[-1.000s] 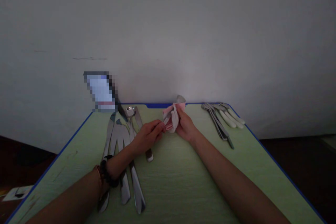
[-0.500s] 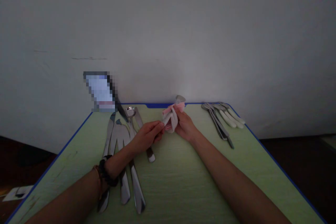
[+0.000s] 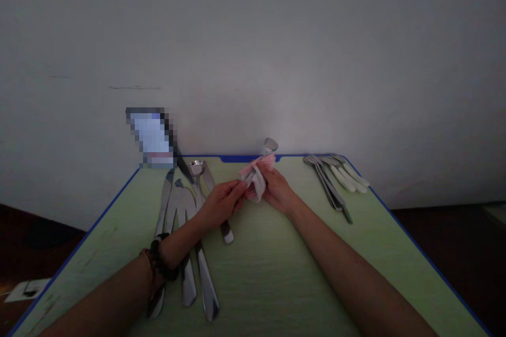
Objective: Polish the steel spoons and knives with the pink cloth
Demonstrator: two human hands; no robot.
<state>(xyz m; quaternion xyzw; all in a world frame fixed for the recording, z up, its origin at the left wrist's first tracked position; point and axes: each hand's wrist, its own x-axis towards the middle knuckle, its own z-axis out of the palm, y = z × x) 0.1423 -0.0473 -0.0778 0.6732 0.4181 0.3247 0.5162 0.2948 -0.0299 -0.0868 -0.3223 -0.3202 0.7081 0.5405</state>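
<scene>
A pink-and-white cloth (image 3: 256, 185) is bunched between my two hands, over the middle of the table. From its far side sticks the rounded metal head of a spoon (image 3: 271, 144); the rest of the spoon is hidden in the folds. My right hand (image 3: 278, 189) is closed on the cloth around the spoon, thumb on top. On the near left, my left hand (image 3: 223, 201) pinches the cloth's edge, fingers curled; whether it also grips the handle inside cannot be seen.
Left on the green table (image 3: 261, 274) lie a large fork (image 3: 185, 205), a ladle (image 3: 196, 168) and table knives (image 3: 165, 202), partly under my left arm. A phone (image 3: 152, 137) leans behind them. Right are several stacked spoons (image 3: 326, 184) and white-handled cutlery (image 3: 348, 179). A wall rises behind.
The spoon's head has tipped slightly upward and shows more of its bowl. The cloth has shifted a little between my fingers, while both arms have stayed almost in place.
</scene>
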